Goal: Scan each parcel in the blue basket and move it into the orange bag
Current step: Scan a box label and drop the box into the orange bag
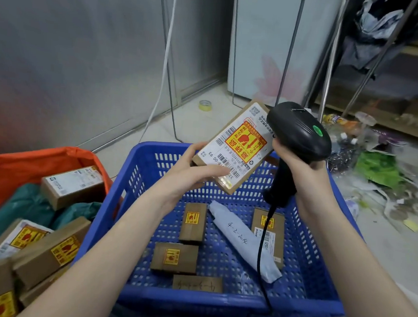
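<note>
- The left hand (189,171) gripped a box (231,147) by its near end, thumb across the label, holding it tilted above the basket (216,301).
- The right hand (299,170) had its fingers wrapped round the scanner (297,132), whose head sat just beside the box's label.
- Four boxes and a white packet (244,241) lay on the basket floor.
- The orange bag (27,161), just left of the basket, held more boxes.
</note>
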Demonstrator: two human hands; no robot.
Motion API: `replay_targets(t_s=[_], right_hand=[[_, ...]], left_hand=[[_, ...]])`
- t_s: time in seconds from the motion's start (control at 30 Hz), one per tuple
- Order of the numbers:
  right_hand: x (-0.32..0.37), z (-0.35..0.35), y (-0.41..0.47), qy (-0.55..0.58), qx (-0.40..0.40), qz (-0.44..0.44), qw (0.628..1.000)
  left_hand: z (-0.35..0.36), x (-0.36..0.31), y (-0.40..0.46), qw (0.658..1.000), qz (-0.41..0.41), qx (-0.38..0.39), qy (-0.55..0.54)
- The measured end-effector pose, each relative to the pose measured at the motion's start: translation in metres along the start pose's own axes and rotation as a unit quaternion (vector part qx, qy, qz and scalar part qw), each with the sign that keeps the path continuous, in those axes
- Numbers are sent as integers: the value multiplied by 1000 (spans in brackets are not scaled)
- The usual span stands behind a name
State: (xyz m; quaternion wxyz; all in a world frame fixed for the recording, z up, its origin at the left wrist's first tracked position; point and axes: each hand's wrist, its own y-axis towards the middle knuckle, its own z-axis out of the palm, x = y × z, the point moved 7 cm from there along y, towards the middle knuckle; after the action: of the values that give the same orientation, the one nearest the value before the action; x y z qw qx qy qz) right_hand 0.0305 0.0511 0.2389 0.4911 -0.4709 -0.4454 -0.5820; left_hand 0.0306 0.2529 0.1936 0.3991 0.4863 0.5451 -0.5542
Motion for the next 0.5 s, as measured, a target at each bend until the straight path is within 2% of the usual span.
replay_targets(t_s=[0.23, 0.37, 0.5], right_hand=[[2, 0, 0, -15, 15, -1, 1000], [-2, 2, 1, -38, 23, 17, 999], [-4, 6, -1, -74, 56, 44, 995]], left_hand=[[2, 1, -2, 999, 0, 14, -31], [-2, 1, -2, 997, 16, -65, -46], [-6, 1, -2, 982, 24, -153, -108]])
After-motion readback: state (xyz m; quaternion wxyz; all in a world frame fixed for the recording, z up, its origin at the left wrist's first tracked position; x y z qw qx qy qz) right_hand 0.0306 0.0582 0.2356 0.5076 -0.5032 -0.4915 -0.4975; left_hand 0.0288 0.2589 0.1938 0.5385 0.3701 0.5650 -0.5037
